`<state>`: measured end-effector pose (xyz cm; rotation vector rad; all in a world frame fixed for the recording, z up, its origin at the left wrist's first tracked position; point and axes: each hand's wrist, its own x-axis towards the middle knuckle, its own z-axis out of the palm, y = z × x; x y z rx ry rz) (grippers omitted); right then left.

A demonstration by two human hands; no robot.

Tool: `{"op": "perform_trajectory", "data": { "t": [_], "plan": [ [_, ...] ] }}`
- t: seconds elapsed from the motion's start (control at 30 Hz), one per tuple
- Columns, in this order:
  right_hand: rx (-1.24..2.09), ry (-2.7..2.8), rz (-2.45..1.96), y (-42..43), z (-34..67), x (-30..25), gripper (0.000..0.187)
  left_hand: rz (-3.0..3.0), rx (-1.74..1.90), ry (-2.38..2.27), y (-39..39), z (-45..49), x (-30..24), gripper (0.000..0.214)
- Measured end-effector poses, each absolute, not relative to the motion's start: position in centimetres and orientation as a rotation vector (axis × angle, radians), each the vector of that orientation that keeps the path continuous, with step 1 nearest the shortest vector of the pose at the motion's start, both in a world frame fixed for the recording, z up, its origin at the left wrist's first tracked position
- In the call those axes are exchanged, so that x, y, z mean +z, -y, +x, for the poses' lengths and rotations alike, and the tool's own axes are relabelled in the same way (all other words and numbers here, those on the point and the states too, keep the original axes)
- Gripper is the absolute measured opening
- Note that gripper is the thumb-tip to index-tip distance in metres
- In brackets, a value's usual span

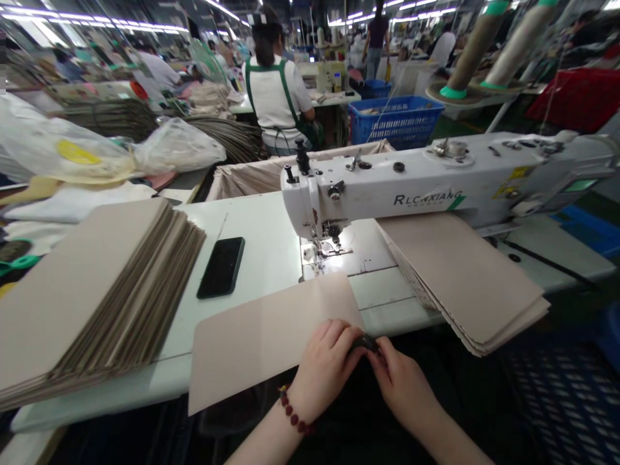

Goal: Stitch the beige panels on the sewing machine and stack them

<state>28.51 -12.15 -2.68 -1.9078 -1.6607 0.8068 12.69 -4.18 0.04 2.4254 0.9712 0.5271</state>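
Observation:
A flat beige panel with rounded corners lies partly on the sewing table, its near left part hanging over the front edge. My left hand, with a dark red bead bracelet at the wrist, is closed on the panel's near right corner. My right hand pinches a small dark piece that spans between both hands at that corner. Its exact kind I cannot make out. Just beyond the panel is the sewing machine, its needle area lit and the panel's far edge near it.
On the left stands a thick stack of beige panels, with a black phone beside it. More panels lie under the machine arm at right, jutting past the table edge. A blue crate and a seated person are behind.

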Motion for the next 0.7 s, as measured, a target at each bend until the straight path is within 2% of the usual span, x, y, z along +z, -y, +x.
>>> {"op": "perform_trajectory", "data": {
  "t": [0.07,0.23,0.4,0.53,0.57,0.63,0.7],
  "plan": [
    [0.796,1.668,-1.912,11.8,28.5,-2.8,0.020,2.440,0.526,-0.971,4.0,13.1,-0.2,0.010],
    [0.820,1.640,-1.927,11.6,28.6,-3.1,0.023,2.401,0.492,-0.983,3.8,13.1,0.6,0.012],
    [0.811,1.549,-1.897,12.4,29.6,-2.7,0.021,2.370,0.521,-1.201,0.8,8.0,2.4,0.017],
    [0.719,1.517,-1.892,12.5,30.5,-2.5,0.023,2.439,0.370,-1.587,-2.0,2.8,2.1,0.070],
    [0.698,1.531,-1.881,12.3,30.4,-2.5,0.027,2.425,0.317,-1.624,-2.3,2.1,1.9,0.076],
    [0.677,1.603,-1.849,11.7,30.0,-2.2,0.038,2.377,0.237,-1.637,-2.2,1.5,1.7,0.064],
    [0.671,1.702,-1.797,11.6,29.3,-1.6,0.043,2.325,0.235,-1.589,-1.4,1.5,2.1,0.037]
  ]
}}
